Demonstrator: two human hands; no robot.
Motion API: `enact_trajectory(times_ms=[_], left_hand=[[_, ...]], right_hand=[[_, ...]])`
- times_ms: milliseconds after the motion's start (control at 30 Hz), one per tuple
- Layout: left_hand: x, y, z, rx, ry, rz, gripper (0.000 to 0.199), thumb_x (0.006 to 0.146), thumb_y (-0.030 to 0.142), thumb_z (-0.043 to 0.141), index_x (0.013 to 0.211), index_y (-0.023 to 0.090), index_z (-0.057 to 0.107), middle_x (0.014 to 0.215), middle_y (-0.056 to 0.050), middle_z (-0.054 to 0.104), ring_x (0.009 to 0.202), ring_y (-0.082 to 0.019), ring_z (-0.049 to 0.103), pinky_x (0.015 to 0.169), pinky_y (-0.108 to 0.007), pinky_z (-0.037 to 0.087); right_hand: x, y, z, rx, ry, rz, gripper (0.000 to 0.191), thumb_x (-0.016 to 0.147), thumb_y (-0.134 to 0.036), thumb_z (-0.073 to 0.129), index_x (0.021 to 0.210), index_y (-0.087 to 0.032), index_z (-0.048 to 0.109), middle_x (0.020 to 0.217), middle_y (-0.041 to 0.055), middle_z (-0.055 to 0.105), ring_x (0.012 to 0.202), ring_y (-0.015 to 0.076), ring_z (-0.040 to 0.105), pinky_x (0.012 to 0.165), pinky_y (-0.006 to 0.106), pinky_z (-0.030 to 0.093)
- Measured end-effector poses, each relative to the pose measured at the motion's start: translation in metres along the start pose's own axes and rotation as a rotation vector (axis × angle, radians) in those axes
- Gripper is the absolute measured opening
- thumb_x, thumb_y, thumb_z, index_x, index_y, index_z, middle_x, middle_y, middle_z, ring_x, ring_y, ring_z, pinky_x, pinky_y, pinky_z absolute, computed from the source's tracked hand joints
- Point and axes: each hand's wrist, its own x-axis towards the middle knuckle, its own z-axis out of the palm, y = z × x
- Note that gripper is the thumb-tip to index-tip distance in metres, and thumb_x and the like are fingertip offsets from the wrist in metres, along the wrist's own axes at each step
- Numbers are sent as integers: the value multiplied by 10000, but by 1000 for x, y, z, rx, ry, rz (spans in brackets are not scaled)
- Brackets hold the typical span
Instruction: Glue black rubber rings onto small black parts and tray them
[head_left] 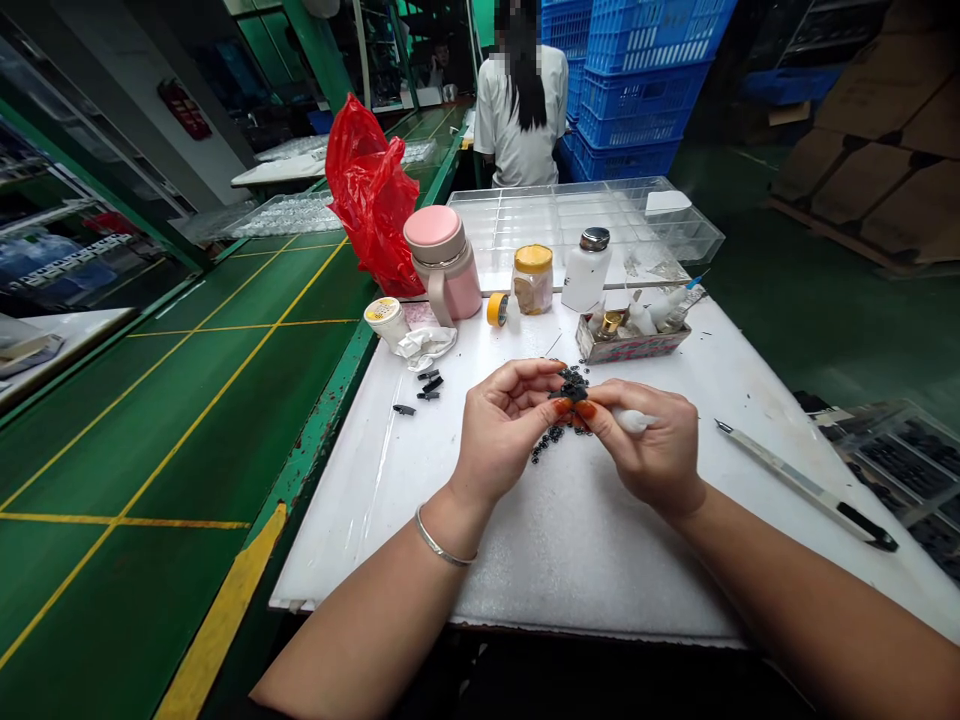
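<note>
My left hand (499, 425) is closed, its thumb and fingertips pinching a small black part (568, 390) over the middle of the white board. The thumb and fingers of my right hand (664, 445) meet at the same part. Tucked in that hand is a small white squeeze bottle (634, 420). My fingers hide much of the part, so its exact shape cannot be made out. Small black rings (551, 440) lie loose on the board under and behind my fingertips. Several black clip-like pieces (430, 383) rest to the left of my left hand.
Behind my hands stand a pink mug (457, 275), a yellow-lidded jar (533, 280), a white bottle (585, 272) and a small box (637, 340) of bottles. A pen-like tool (795, 478) lies right. Beyond are a red bag (367, 200), clear trays (517, 220) and a seated person (523, 110).
</note>
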Motion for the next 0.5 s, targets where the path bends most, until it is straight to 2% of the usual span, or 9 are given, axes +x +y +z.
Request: enact_trajectory(times_ms=[200, 367, 500], left_hand=[[1, 0, -1, -45, -8, -72, 355, 693, 190, 801, 1020, 153, 666, 835, -45, 677, 706, -141, 662, 650, -231, 579], [2, 2, -3, -89, -81, -114, 389, 685, 169, 805, 1046, 151, 659, 798, -38, 683, 639, -142, 663, 615, -228, 574], [2, 2, -5, -71, -92, -128, 395, 693, 166, 801, 1062, 156, 659, 799, -40, 688, 640, -141, 661, 614, -229, 574]], right_hand=[[1, 2, -1, 52, -34, -24, 72, 839, -107, 638, 820, -164, 678, 718, -1, 674, 631, 100, 599, 603, 229, 462], [1, 5, -2, 103, -46, -18, 87, 838, -120, 640, 761, -159, 648, 666, 2, 633, 596, 104, 561, 564, 243, 433], [2, 4, -1, 102, -50, -8, 110, 844, -132, 633, 736, -156, 634, 647, -1, 614, 577, 99, 541, 555, 241, 416]])
